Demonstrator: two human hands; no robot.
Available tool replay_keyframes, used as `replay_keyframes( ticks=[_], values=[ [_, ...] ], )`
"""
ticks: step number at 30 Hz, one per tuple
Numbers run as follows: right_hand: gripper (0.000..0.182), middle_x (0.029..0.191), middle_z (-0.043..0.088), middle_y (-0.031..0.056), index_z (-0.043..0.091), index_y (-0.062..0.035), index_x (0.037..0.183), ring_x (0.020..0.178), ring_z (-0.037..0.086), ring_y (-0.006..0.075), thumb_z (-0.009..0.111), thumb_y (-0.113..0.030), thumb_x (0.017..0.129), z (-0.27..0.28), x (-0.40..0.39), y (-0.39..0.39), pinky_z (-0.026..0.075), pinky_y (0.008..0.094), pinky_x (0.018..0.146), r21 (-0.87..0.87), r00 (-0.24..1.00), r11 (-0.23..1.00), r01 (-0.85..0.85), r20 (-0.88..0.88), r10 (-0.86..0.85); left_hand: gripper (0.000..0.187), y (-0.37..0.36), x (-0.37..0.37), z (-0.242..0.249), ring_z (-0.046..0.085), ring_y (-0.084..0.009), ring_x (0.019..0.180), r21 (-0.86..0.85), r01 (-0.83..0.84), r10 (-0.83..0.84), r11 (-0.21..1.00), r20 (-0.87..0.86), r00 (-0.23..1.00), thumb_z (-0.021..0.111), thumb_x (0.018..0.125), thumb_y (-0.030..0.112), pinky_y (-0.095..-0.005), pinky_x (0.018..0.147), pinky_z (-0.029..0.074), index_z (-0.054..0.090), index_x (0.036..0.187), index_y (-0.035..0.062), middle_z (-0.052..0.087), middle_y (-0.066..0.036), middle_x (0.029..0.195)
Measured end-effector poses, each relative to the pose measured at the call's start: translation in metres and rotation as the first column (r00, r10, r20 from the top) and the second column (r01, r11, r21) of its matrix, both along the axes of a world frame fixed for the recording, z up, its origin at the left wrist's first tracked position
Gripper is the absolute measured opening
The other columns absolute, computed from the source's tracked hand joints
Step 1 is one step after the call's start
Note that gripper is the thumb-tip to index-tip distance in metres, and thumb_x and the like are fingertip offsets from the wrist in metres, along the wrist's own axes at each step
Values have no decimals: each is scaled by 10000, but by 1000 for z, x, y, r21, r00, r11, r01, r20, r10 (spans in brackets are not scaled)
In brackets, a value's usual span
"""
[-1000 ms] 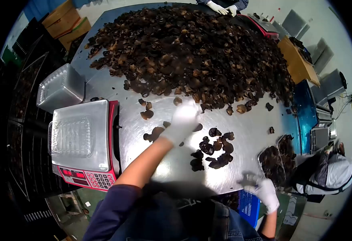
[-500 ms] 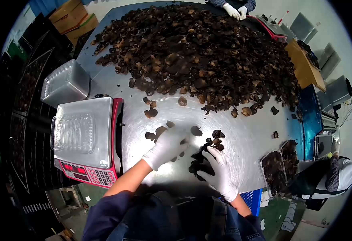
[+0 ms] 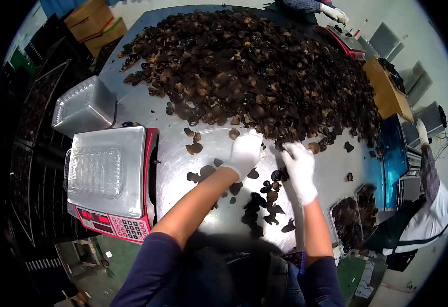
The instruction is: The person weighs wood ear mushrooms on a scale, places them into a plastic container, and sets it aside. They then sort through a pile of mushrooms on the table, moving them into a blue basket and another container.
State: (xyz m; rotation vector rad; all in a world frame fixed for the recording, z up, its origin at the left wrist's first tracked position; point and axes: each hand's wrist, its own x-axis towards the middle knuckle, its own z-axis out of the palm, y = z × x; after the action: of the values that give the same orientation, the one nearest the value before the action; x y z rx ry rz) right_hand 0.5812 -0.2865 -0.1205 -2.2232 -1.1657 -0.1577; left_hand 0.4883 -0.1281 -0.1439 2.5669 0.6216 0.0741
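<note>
A large heap of dark brown, fungus-like pieces [image 3: 265, 71] covers the far part of the metal table [image 3: 178, 138]. Both my hands wear white gloves and reach to the heap's near edge. My left hand [image 3: 246, 151] has its fingers bent at the edge; what lies under them is hidden. To its right, my right hand [image 3: 299, 166] touches the edge pieces with curled fingertips, and its grip is unclear. Between my forearms lie loose black pieces [image 3: 254, 204]. A few brown pieces [image 3: 201, 174] lie left of my left hand.
On the left, a red scale [image 3: 109, 176] bears a clear plastic tray [image 3: 96, 171], with stacked clear containers [image 3: 83, 105] behind. Filled clear trays [image 3: 348, 222] sit at the right edge. One co-worker [image 3: 423, 225] stands at right; another's gloved hand [image 3: 335, 14] is by the far scale [image 3: 348, 42].
Both my hands have moved forward from the loose pieces near me to the heap's edge. The far co-worker's hands shifted right toward the scale, and the right co-worker's arm rose.
</note>
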Motion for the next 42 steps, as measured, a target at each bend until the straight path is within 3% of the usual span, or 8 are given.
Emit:
replay_keyframes(
  ticks=[11, 20, 21, 22, 27, 33, 35, 42],
  values=[
    [379, 865, 715, 148, 753, -97, 959, 804, 696, 306, 846, -168, 599, 42, -123, -328, 542, 387, 736, -782, 910, 623, -10, -265, -318, 114, -8, 31, -8, 699, -355, 834, 255, 174, -169, 951, -43, 985, 628, 768, 38, -419, 751, 565, 716, 840, 33, 700, -185, 837],
    [191, 910, 699, 139, 698, -83, 982, 828, 666, 343, 725, -108, 795, 48, -76, -215, 513, 426, 767, -274, 987, 949, 157, 9, -161, 115, -57, -1, 53, 692, -343, 760, -179, 159, -178, 971, -99, 979, 659, 727, 106, -429, 684, 558, 701, 783, 14, 686, -197, 772],
    [202, 918, 693, 149, 699, -68, 1001, 842, 666, 351, 717, -96, 802, 44, -60, -192, 521, 415, 770, -193, 988, 976, 103, -96, -123, 129, -78, -28, 7, 684, -338, 761, 302, 398, -497, 866, 437, 750, 652, 747, 132, -429, 674, 554, 680, 800, 18, 675, -182, 777],
    [249, 942, 686, 156, 695, -68, 1051, 856, 663, 363, 718, -93, 804, 35, -46, -166, 527, 404, 772, -112, 979, 989, 101, -168, -119, 114, -117, -45, 23, 680, -332, 758, -502, 378, -153, 778, 432, 889, 631, 776, 141, -438, 675, 552, 673, 809, 40, 667, -168, 793],
    [334, 995, 655, 148, 681, -99, 1127, 895, 656, 331, 719, -190, 809, -5, -7, -60, 534, 393, 787, -255, 990, 967, 27, -126, -61, 169, -249, -97, 2, 707, -344, 845, -269, 823, -820, 500, 160, 550, 573, 828, 124, -443, 718, 563, 711, 828, 26, 706, -178, 860],
    [398, 984, 651, 129, 670, -78, 1139, 950, 634, 323, 755, -165, 760, 28, -73, -75, 497, 397, 845, -73, 892, 978, -195, -427, 146, 103, -122, -106, 28, 650, -239, 725, 34, 393, -344, 919, 556, 757, 608, 808, 192, -370, 581, 531, 645, 783, 100, 620, -83, 780],
    [635, 1222, 604, 137, 592, -90, 1288, 1157, 545, 324, 813, -276, 723, 27, -82, -93, 410, 416, 1014, -41, 924, 981, -190, -344, 164, 274, -70, -105, 46, 640, -288, 845, 47, 181, -187, 982, 174, 967, 610, 769, 71, -409, 768, 518, 714, 1021, 90, 662, -91, 983],
    [771, 1550, 293, 231, 375, -64, 1486, 1441, 255, 392, 684, -357, 843, -27, -78, -82, 187, 493, 1178, -191, 987, 982, -9, -158, -22, 488, -40, -79, -24, 530, -323, 1219, 158, 315, -344, 936, 217, 913, 586, 855, 111, -421, 1059, 410, 545, 1341, 89, 543, -167, 1355]
  ],
)
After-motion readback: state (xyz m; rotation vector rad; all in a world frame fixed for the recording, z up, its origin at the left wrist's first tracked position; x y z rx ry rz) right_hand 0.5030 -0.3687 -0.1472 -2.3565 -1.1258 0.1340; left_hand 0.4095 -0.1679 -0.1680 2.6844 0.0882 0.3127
